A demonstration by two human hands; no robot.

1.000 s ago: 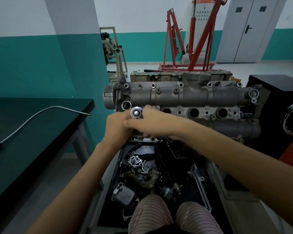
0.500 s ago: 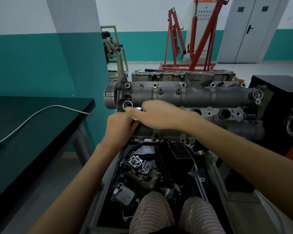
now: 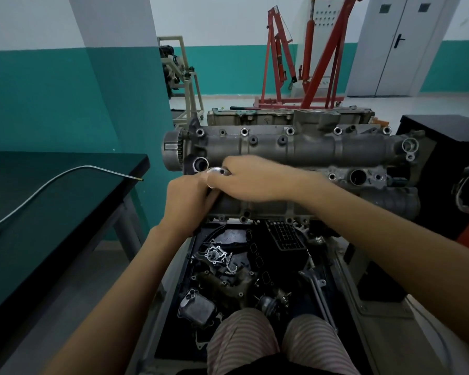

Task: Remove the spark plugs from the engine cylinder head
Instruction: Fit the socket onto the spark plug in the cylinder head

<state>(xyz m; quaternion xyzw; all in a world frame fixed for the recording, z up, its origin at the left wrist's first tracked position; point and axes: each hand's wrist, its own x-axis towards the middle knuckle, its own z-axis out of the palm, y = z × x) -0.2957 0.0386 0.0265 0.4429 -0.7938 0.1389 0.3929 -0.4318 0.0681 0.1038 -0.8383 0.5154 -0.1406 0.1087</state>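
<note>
- Since a second ago our right hand (image 3: 255, 177) has slid across the shiny round head of the tool (image 3: 216, 172), so that less of it shows now, and our view has dipped a little toward the engine cylinder head (image 3: 295, 150).
- Our right grip curls over the tool from the right, fingers wrapped round its chrome top; our left hand (image 3: 186, 197) sits just beside and below, fingers curled in against the tool's lower part, though what exactly it pinches is hidden under the right hand.
- Both hands work at the second well from the left in the row of plug wells; the leftmost well (image 3: 201, 163) stands open and dark just beside them, and another open well (image 3: 358, 176) shows well to the right.
- No spark plug is visible; any still fitted would lie down inside the wells, and we cannot tell whether one sits under the tool.
- We judge the step in hand to be seating or turning the socket tool on the plug in this well, early in the task.
- Next we would need to keep the tool upright in the well and turn it to loosen, then lift the plug straight out.
- Below our knees a tray of loose engine parts (image 3: 228, 266) lies on the floor side; a bent metal tube (image 3: 65, 174) rests on the dark tabletop (image 3: 38, 212) at left.
</note>
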